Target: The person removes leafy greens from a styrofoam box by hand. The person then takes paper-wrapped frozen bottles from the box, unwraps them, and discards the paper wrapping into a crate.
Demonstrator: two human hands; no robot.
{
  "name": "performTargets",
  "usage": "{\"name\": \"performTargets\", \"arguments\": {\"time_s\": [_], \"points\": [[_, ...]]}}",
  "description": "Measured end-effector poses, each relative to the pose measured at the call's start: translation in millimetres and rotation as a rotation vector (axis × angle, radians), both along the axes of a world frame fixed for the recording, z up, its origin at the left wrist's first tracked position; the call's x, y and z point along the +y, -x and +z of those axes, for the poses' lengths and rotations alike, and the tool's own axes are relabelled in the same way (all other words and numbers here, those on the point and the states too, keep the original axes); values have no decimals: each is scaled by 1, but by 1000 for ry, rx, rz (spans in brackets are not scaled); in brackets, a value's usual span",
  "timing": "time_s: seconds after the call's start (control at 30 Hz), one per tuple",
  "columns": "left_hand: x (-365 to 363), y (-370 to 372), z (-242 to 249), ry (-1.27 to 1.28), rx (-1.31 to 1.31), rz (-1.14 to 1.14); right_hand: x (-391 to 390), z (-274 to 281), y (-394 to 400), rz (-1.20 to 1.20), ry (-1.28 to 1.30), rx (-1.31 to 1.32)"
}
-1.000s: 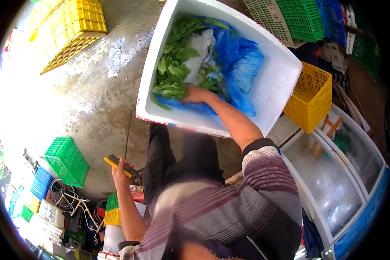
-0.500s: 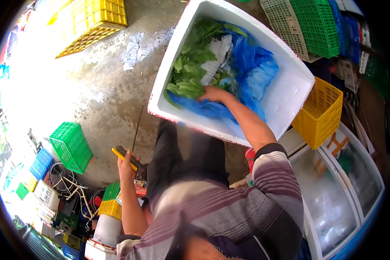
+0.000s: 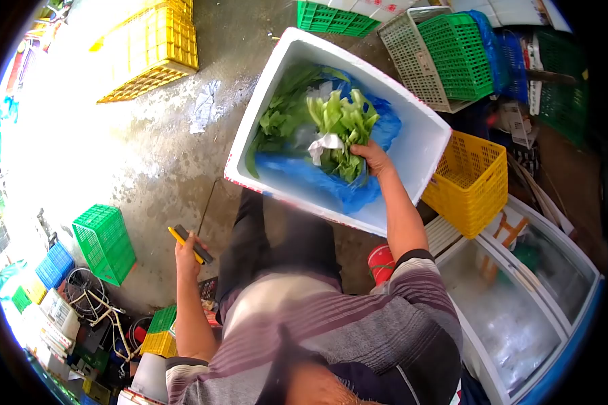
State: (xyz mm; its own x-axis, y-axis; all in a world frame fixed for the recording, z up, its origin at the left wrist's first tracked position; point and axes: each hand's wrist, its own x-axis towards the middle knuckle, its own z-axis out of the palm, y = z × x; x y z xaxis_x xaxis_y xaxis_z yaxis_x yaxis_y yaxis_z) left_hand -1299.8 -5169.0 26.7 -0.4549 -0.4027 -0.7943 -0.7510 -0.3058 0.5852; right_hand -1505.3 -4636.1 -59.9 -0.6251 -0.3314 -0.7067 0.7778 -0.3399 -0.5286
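Note:
My right hand (image 3: 373,158) grips a bunch of leafy greens (image 3: 355,121) over the open white foam box (image 3: 422,142). A strip of white paper (image 3: 324,145) lies against the bunch. Under it in the box are a crumpled blue plastic bag (image 3: 344,192) and more greens (image 3: 274,123) along the left side. Low at the left, my left hand (image 3: 190,253) is closed around a yellow and dark grey object (image 3: 194,246), held away from the box; what it is I cannot tell.
A yellow crate (image 3: 473,182) stands right of the box, beside a glass-lidded chest (image 3: 507,324). Green crates (image 3: 456,57) are at the upper right, a yellow crate (image 3: 159,50) at the upper left, a green crate (image 3: 105,243) and a bicycle (image 3: 108,307) at the left.
My right hand has lifted a bunch of greens from the box's left side and moved right with it. The box appears slightly lower and further left in view. My left hand keeps its object.

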Motion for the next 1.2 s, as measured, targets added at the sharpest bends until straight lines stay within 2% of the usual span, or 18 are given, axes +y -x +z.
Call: {"name": "performTargets", "arguments": {"time_s": [0.13,0.27,0.4,0.53,0.63,0.73,0.83,0.97,1.2], "points": [[-6,-5,1,-27,12,17,11,50,23,-183,95,211],[-1,-4,5,-45,51,33,7,94,23,-203,89,312],[7,-2,17,-30,84,5,-7,113,5,-261,93,214],[25,20,50,18,140,-2,-4,116,-9,-305,84,89],[35,39,80,19,230,-4,-1,142,-14,-332,5,132],[55,65,123,32,344,-11,-4,182,-18,-357,65,215],[79,90,165,43,424,-67,-14,206,-23,-404,-59,435],[105,111,196,58,497,-173,-23,205,-28,-327,-440,544],[153,138,209,90,583,-359,-46,211,-40,-326,-456,572]]}}
